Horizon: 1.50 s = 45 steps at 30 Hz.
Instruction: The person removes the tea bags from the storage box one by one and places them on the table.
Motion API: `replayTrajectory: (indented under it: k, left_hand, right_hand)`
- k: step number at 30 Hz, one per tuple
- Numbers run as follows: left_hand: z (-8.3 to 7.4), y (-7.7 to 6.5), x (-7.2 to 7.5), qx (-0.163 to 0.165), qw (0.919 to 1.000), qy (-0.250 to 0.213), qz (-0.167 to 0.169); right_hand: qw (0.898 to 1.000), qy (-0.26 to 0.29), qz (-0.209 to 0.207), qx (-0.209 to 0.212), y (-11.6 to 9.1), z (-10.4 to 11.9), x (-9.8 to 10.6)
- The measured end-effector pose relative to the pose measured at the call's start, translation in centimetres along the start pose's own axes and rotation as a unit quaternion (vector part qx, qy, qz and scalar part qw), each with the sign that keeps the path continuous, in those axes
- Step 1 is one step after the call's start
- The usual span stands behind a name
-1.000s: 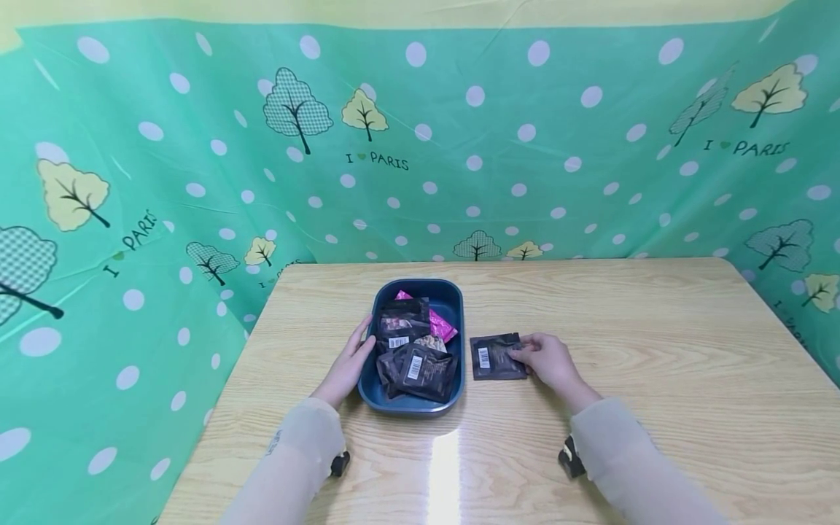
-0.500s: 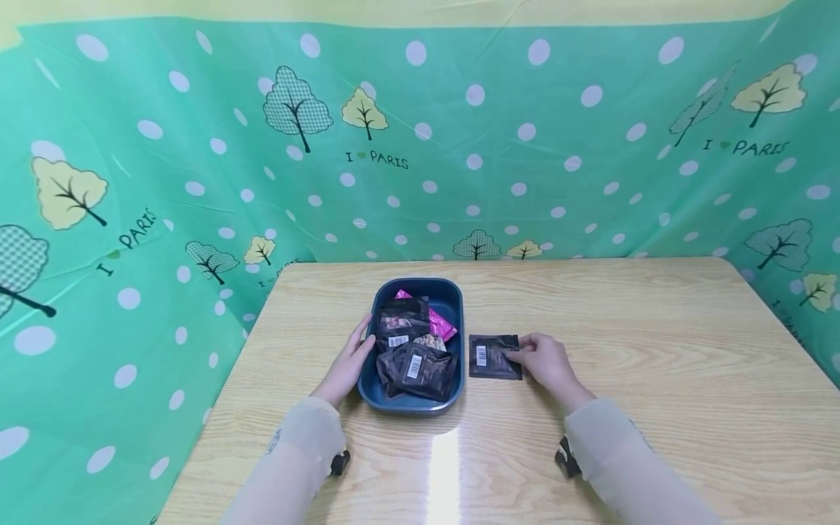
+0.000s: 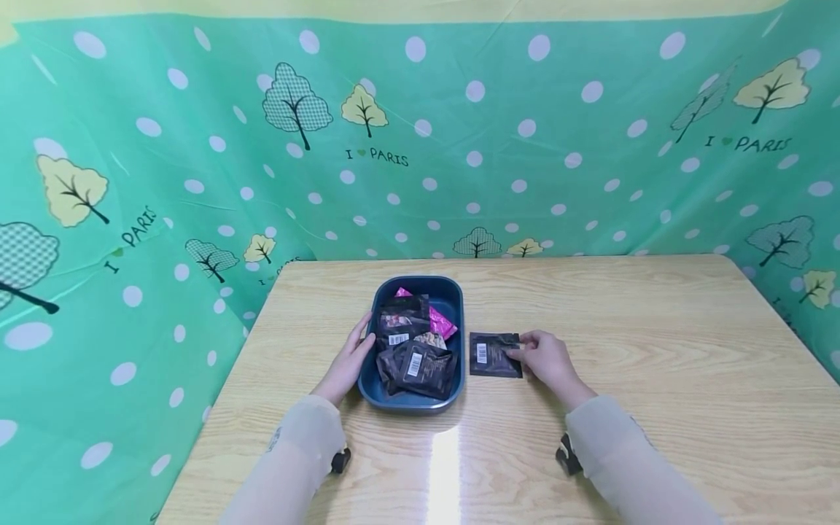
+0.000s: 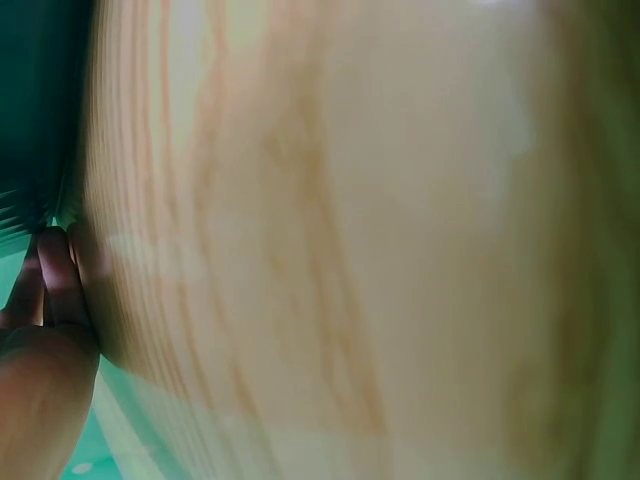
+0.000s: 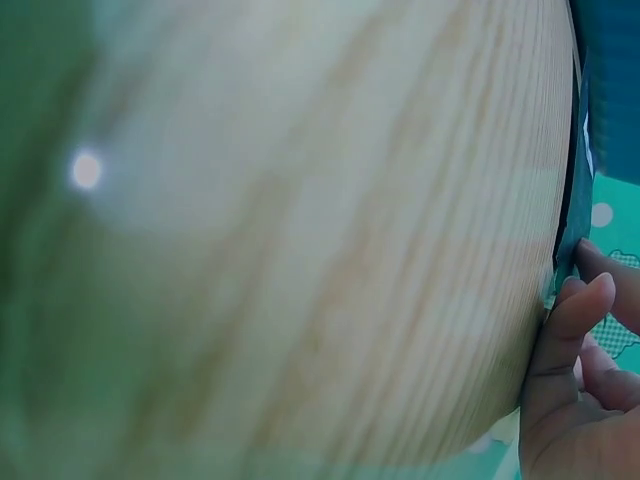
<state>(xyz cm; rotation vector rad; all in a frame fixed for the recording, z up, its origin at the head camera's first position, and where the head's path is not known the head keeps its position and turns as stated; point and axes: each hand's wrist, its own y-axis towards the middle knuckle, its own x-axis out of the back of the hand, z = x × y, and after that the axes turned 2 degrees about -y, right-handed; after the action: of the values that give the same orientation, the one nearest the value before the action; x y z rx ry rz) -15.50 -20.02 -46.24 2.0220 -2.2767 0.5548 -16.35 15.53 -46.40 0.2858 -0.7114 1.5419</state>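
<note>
In the head view, a dark blue bin [image 3: 459, 364] holds several black sachets [image 3: 429, 370] with white barcode labels and a pink packet [image 3: 441, 323]. My left hand [image 3: 344, 364] rests along the bin's left wall, its fingers fairly straight, the thumb close to the rim. Just right of the bin, another black sachet [image 3: 487, 364] lies flat on the table, barcode label up. My right hand [image 3: 550, 364] pinches its right edge, with a digit over the top face. From the right wrist, the sachet [image 5: 572, 220] shows edge-on beside the fingertips [image 5: 600, 290].
The light wood table [image 3: 643, 328] spreads out around the bin. A green polka-dot cloth [image 3: 426, 146] with trees hangs behind the table and along the left side. A bright light reflection [image 3: 444, 467] lies on the tabletop in front of the bin.
My right hand and the sachet under it have shifted slightly left toward the bin, then stayed nearly still. The left hand and the bin hold their place.
</note>
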Motion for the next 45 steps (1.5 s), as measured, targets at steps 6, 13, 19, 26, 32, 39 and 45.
replayTrajectory:
  k: [6,13,19,26,32,39,45]
  left_hand:
    - [0.0,0.2,0.0,0.006,1.0,0.002,-0.002]
    - [-0.2,0.2,-0.1,0.005,1.0,-0.005,-0.001]
    - [-0.6,-0.1,-0.2,0.01,0.9999,-0.004,-0.001]
    - [-0.5,0.0,-0.2,0.016,0.9998,0.007,-0.005]
    - [-0.4,0.0,-0.1,0.017,0.9998,0.007,-0.004]
    - [-0.4,-0.1,0.0,0.016,0.9999,0.001,0.0]
    - [-0.4,0.0,-0.1,0.019,0.9998,0.001,-0.003]
  right_hand:
    - [1.0,0.009,0.007,0.002,0.0,0.1,0.2]
    - [0.998,0.06,0.02,-0.008,0.0,0.2,0.5]
    - [0.999,0.04,0.003,-0.003,-0.1,0.6,0.5]
    - [1.0,0.011,-0.02,0.016,-0.3,1.4,0.3]
    - [0.999,0.035,-0.017,0.018,-0.8,2.5,0.3]
    - [0.998,0.028,-0.028,0.042,-1.1,3.6,0.1]
    - [0.997,0.018,-0.032,0.07,-1.7,5.0,-0.3]
